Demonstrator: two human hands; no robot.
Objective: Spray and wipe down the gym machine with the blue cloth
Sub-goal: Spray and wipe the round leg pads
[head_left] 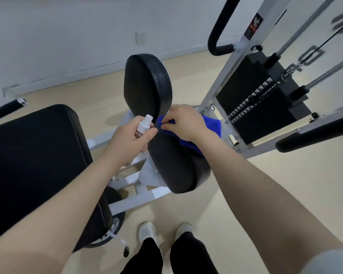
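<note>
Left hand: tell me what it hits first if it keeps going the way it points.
Probably the black pad: the left hand, gripping the spray bottle, already sits at its edge. Depth unclear.

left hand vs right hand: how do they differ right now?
The left hand grips a small white spray bottle; the right hand pinches the blue cloth. The left hand sits left of the black pad; the right hand reaches over its right side. Both are bare and beside the pad's narrow middle.

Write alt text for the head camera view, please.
A person's right hand pinches a blue cloth against a black gym machine pad, while the left hand holds a small white spray bottle beside it.
</note>
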